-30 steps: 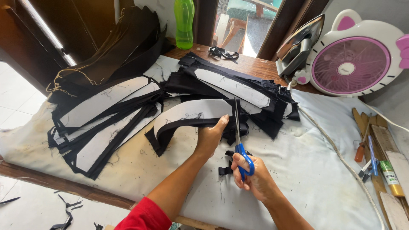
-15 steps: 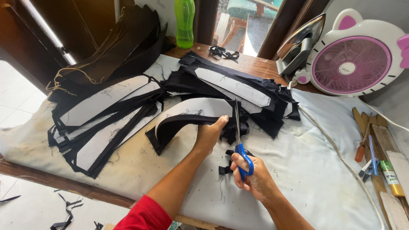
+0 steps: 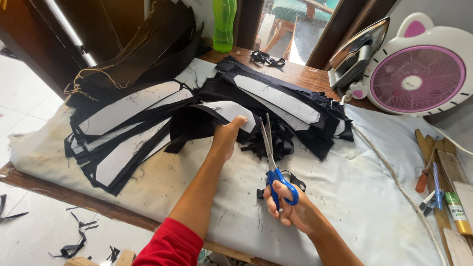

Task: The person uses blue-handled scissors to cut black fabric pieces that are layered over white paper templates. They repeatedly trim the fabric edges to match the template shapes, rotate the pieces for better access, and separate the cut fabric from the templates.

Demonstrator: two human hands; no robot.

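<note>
fingers of my left hand (image 3: 227, 135) pinch the edge of a black fabric piece (image 3: 197, 123) with its white paper pattern (image 3: 231, 112), lifted off the padded table (image 3: 345, 197). my right hand (image 3: 290, 209) is curled shut through the blue scissors (image 3: 274, 167), blades just beside the cloth. it looks light, limp and floppy — i judge it best held near the cut edge, taut.

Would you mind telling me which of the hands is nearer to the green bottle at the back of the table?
Left. The left hand grips the black-and-white fabric piece, below the green bottle. The right hand holds blue-handled scissors nearer the table's front edge, farther away.
</note>
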